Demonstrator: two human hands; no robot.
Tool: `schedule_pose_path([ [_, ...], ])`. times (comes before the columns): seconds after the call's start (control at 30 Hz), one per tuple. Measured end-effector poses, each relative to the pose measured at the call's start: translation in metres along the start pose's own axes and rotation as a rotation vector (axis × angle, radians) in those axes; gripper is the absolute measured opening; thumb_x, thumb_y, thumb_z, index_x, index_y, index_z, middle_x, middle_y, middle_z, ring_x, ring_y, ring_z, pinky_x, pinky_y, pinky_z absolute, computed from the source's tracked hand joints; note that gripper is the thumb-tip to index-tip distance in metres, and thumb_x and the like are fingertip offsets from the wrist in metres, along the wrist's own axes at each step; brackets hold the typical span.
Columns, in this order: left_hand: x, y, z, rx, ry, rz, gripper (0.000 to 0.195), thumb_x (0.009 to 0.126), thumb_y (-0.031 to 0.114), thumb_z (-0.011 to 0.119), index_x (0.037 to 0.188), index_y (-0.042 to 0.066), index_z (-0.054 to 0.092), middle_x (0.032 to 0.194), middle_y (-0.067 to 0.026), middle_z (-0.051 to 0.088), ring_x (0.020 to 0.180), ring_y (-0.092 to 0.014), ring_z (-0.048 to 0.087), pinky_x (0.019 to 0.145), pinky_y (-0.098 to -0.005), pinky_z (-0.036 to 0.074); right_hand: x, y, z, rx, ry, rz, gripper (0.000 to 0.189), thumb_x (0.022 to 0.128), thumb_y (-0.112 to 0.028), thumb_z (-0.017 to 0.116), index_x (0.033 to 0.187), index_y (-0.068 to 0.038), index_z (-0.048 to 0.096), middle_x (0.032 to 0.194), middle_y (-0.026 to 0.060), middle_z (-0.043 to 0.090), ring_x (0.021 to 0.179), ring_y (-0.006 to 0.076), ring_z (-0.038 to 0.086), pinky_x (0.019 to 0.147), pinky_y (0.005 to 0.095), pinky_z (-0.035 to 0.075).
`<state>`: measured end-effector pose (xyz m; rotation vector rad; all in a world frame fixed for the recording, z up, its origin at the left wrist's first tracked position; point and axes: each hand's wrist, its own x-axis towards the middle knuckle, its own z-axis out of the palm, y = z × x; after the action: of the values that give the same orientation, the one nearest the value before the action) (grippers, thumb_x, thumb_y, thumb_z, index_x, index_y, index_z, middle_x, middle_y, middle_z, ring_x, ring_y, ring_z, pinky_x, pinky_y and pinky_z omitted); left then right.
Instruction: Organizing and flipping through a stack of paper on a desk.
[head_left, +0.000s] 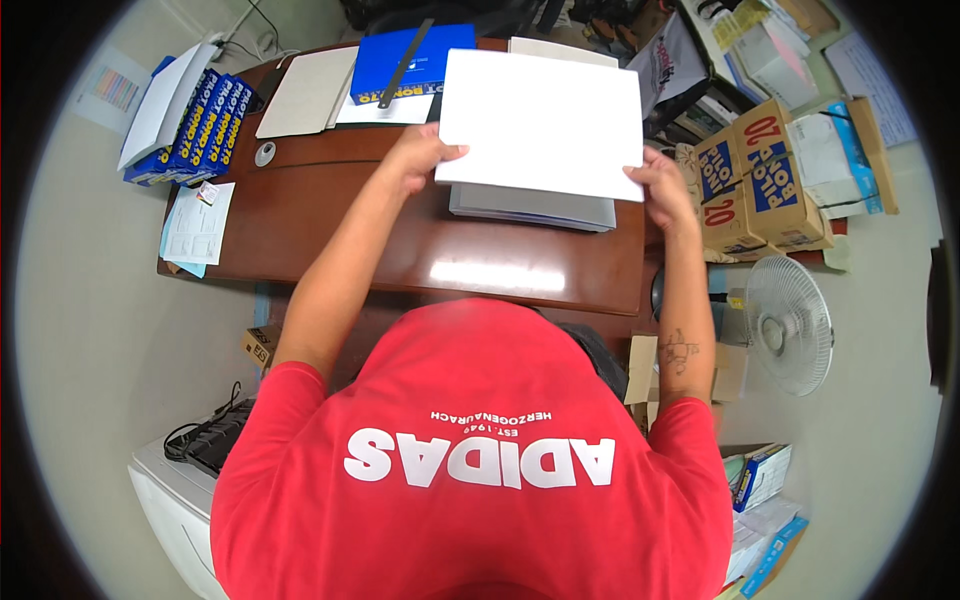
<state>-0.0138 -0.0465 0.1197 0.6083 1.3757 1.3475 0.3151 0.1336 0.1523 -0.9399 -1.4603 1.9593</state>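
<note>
A stack of white paper (540, 120) is held up over the wooden desk (322, 217). My left hand (421, 156) grips its left edge, thumb on top. At the right edge, near the lower corner, my right hand (664, 186) grips it the same way. Partly hidden beneath the raised paper lies a grey-white stack (532, 206) on the desk; I cannot tell whether it is paper or a tray. Behind it are a blue paper ream box (412, 56) and a dark metal ruler (405, 64) lying across the box.
Off-white sheets (307, 90) lie at the desk's back left. Several blue Pilot paper reams (202, 127) are piled at the left end, near printed sheets (199, 225). Cardboard cartons (757, 176) and an electric fan (787, 326) stand to the right.
</note>
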Motion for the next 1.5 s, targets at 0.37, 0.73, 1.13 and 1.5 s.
schedule_pose_path([
  [0.37,0.03,-0.071,0.008,0.107,0.234,-0.345,0.029,0.083,-0.01,0.067,0.111,-0.012,0.063,0.106,-0.0226,0.068,0.093,-0.03,0.069,0.077,-0.0374,0.057,0.025,0.097,-0.009,-0.146,0.155,0.228,0.03,0.081,0.008,0.059,0.111,0.009,0.062,0.102,0.0162,0.069,0.085,0.0204,0.067,0.077,0.0301,0.052],
  [0.73,0.025,-0.068,0.003,0.061,0.113,-0.354,0.037,0.081,-0.006,0.068,0.117,-0.007,0.062,0.109,-0.0185,0.068,0.095,-0.028,0.07,0.082,-0.0377,0.058,0.014,0.092,-0.008,-0.109,0.239,0.236,0.019,0.079,0.002,0.059,0.098,0.006,0.062,0.09,0.0119,0.065,0.079,0.0195,0.062,0.07,0.032,0.049],
  [1.13,-0.019,-0.069,0.022,0.631,0.146,0.107,0.103,0.055,0.011,0.093,0.138,-0.002,0.032,0.135,-0.023,0.045,0.123,-0.032,0.051,0.102,-0.0389,0.046,-0.006,0.073,0.02,-1.025,0.352,0.172,0.089,0.069,-0.036,0.08,0.135,0.007,0.039,0.125,0.0326,0.057,0.115,0.0399,0.06,0.097,0.0414,0.049],
  [1.5,-0.033,-0.079,0.027,1.139,0.182,0.34,0.054,0.057,0.002,0.088,0.092,0.006,0.047,0.122,-0.0196,0.048,0.11,-0.041,0.053,0.091,-0.0435,0.047,-0.036,0.073,0.037,-1.396,0.21,0.013,0.067,0.067,-0.015,0.088,0.115,0.001,0.044,0.119,0.0251,0.054,0.112,0.0421,0.058,0.093,0.0465,0.051],
])
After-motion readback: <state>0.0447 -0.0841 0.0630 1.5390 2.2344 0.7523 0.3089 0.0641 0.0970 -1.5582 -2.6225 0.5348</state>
